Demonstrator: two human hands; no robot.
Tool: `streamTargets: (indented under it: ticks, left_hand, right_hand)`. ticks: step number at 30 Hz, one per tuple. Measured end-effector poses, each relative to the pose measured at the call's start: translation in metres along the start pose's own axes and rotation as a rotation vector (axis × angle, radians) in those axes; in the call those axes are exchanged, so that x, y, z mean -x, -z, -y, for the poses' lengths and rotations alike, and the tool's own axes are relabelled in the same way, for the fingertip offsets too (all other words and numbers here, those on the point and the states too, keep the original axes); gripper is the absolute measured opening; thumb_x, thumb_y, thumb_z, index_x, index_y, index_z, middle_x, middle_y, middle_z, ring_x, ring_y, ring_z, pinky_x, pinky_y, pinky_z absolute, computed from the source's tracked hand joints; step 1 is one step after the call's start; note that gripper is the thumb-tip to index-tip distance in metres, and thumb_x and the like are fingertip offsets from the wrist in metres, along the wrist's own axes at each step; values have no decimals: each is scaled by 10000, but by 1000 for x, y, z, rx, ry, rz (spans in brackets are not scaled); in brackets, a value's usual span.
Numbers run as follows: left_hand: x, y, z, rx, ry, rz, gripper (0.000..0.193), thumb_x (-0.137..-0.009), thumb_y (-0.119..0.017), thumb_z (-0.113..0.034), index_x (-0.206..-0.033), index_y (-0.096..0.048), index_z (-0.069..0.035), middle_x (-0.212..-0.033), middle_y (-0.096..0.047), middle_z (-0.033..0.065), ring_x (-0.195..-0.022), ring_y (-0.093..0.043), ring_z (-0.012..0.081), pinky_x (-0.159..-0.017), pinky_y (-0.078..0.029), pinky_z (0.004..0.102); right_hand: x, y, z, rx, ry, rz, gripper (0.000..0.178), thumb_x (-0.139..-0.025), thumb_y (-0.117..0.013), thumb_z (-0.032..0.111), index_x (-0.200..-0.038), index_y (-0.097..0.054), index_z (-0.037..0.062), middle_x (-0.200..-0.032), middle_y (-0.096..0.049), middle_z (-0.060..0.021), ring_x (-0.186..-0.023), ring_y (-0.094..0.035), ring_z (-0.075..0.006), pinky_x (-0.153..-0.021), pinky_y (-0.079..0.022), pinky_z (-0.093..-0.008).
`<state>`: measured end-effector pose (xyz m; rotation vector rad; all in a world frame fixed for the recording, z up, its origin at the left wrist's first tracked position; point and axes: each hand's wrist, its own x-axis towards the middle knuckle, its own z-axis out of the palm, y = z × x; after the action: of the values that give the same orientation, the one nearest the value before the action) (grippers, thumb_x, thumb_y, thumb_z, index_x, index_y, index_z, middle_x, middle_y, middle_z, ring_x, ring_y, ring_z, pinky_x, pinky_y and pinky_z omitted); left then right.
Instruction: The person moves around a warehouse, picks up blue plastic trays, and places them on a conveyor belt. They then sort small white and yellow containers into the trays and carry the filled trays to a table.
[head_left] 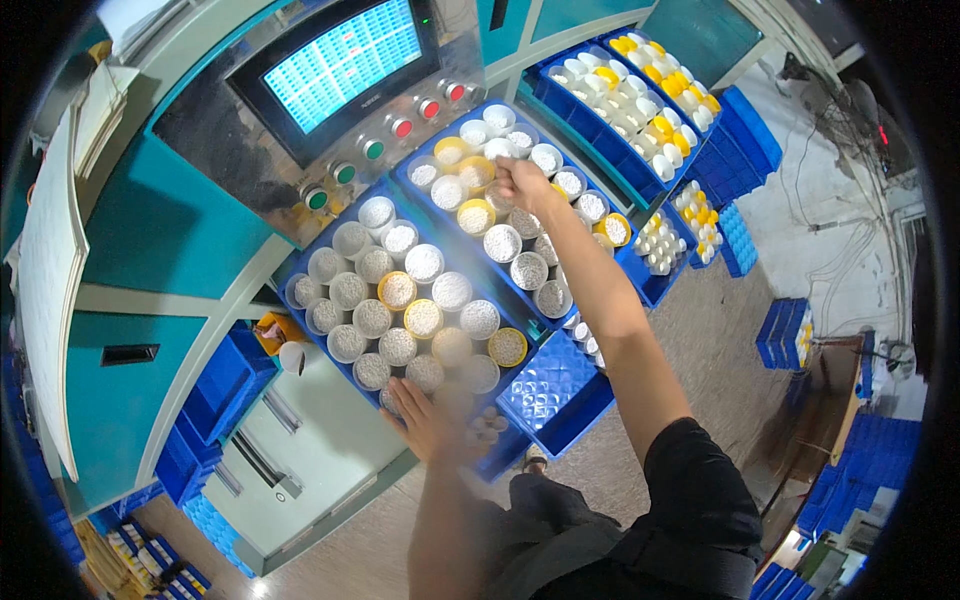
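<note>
Two blue trays hold rows of white and yellow plastic cups filled with small white pellets. Over the far tray [440,215], my right hand [525,184] is closed, its fingertips down among the cup rims beside a yellow cup [474,173]. Whatever those fingers may pinch is hidden. At the near edge of the left tray [345,375], my left hand [415,412] lies with fingers stretched out against a white cup [390,400], partly covering it. A hazy blur in the picture veils some cups near that hand.
A control panel with a lit screen [343,62] and red and green buttons [403,128] stands behind the trays. Blue crates of white and yellow cups [620,105] are at the back right. A blue tray [550,390] sits near my body; a white cabinet [330,450] is at left.
</note>
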<state>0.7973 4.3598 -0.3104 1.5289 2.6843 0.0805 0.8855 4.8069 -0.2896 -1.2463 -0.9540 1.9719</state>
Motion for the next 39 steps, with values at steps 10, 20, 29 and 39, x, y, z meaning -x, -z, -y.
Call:
streamTargets:
  ticks: [10, 20, 29, 39]
  left_hand:
    - [-1, -5, 4, 53, 30, 33, 818, -883, -514, -385, -1518, -220, 39, -1592, -217, 236, -1490, -205, 346, -1201, -53, 578]
    - [0, -2, 1, 150, 31, -52, 751, -915, -509, -380, -1496, -274, 33, -1576, -260, 224, -1488, -203, 355, -1194, -89, 583]
    - [59, 33, 29, 470, -84, -453, 555, -798, -727, -261, -1275, -538, -49, -1320, -483, 207, -1223, -432, 423, -1063, -332, 556]
    - [272, 42, 212, 331, 267, -243, 359, -850, -665, -62, -1190, -550, -40, -1292, -500, 213, -1221, -436, 414, -1001, -369, 562]
  right_hand:
    - [-58, -106, 15, -262, 64, 34, 307, -947, -528, 167, -1199, -541, -8, -1066, -584, -141, -969, -565, -278, -835, -556, -486]
    - [250, -41, -109, 1529, 652, 102, 185, -851, -679, 241, -833, -667, 57, -761, -691, -142, -736, -696, -345, -643, -546, -447]
    - [285, -51, -164, 1826, 578, -125, 240, -803, -687, 297, -743, -679, 65, -800, -696, -176, -758, -708, -277, -644, -565, -434]
    - [177, -126, -85, 884, 869, -125, 330, -864, -660, 142, -1157, -634, -5, -1131, -654, -202, -1082, -604, -377, -948, -473, -429]
